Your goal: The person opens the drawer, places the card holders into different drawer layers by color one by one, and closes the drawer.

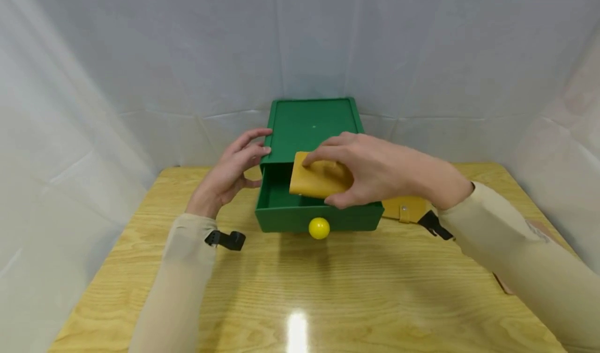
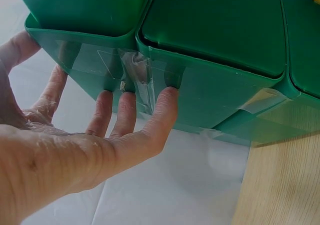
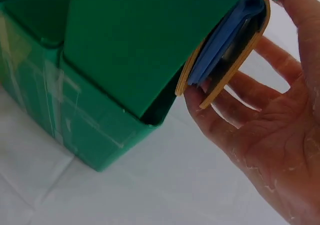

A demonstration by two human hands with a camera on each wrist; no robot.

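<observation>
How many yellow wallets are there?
2. One yellow wallet is held by the right hand over the open green drawer; another yellow wallet lies on the table, partly hidden.

Across the lower frame my wooden worktop (image 1: 328, 290) shines, a white sheet backdrop (image 1: 140, 56) fills the top, and a yellow piece (image 1: 405, 209) lies right of centre.

Tan folded wallet (image 1: 317, 178), tilted, above open green drawer (image 1: 300, 207) with yellow knob.
</observation>
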